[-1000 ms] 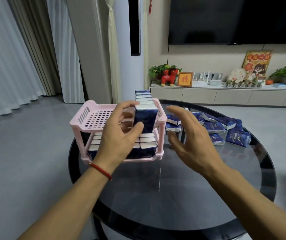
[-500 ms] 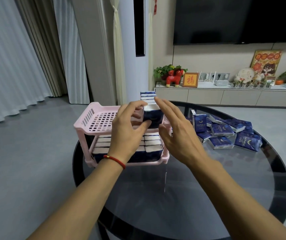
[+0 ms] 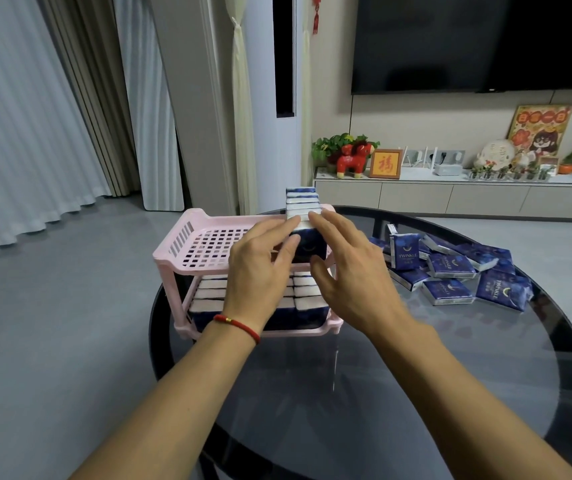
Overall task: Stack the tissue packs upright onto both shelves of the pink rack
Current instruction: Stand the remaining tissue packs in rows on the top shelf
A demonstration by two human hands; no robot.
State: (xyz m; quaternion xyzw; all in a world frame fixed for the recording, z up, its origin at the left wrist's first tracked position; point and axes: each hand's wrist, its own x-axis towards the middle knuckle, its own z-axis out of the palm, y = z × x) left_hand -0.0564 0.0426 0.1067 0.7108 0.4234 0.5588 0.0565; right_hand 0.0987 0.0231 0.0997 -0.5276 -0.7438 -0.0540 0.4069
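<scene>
Both hands are up at the right end of the rack's top shelf. The left hand [image 3: 260,268] has its fingers lightly bent against the left side of the nearest upright tissue pack [image 3: 307,245], thumb on the pack's front face, so it looks like a loose hold more than a tight squeeze. The right hand [image 3: 345,265] sits on the other side with fingers mostly straight, fingertips reaching over the pack's white top edge and thumb spread out below; can't tell for sure whether it actually touches the pack.

That pack is the front one of a short row of upright tissue packs [image 3: 301,202] lined up along the right side of the pink rack [image 3: 187,244]. The rest of the top shelf's grid shows bare to the left. The lower shelf is packed with more upright packs [image 3: 211,294], white tops showing in rows.

The rack stands on the left part of a round dark glass bench [image 3: 416,393]. Off to the right on the bench, well apart from the rack, there's a loose pile of blue tissue packs [image 3: 450,271], one of them standing up at the pile's left edge.

There's a red string bracelet [image 3: 239,325] on the left wrist.
</scene>
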